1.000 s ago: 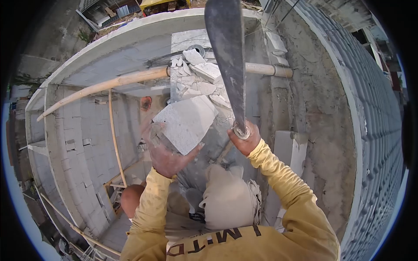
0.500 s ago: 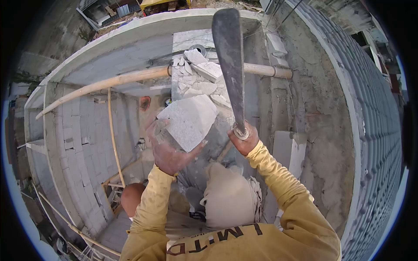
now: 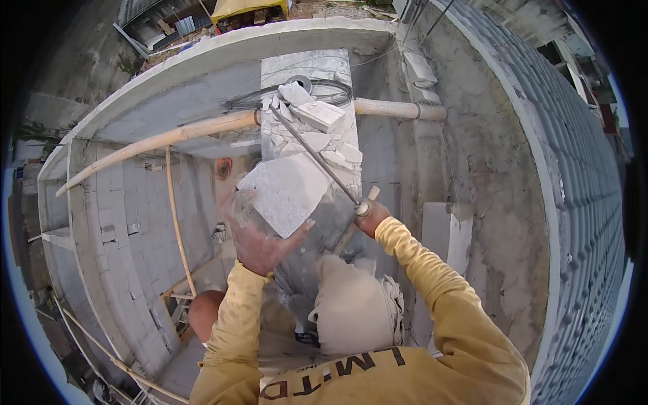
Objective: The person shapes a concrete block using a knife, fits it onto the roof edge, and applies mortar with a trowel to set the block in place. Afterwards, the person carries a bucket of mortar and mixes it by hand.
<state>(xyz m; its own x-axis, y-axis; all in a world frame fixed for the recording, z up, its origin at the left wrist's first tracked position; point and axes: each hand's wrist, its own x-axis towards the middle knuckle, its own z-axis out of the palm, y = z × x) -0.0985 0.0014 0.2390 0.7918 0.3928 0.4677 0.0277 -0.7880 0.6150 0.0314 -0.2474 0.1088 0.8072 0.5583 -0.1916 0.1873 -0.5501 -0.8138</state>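
- The block (image 3: 287,192) is held by the left hand (image 3: 260,243), fingers spread along its lower left side.
- The knife (image 3: 314,152) is gripped in the closed right hand (image 3: 373,219) and slanted up-left past the block; whether they touch cannot be told.
- The board's (image 3: 304,62) near part is overlapped by the block.
- Shards (image 3: 320,116) are piled on the board beyond.

Long wooden pole (image 3: 202,128), grey tiled roof (image 3: 584,223) at right, yellow canopy (image 3: 248,8) at top, block wall (image 3: 121,202) at left
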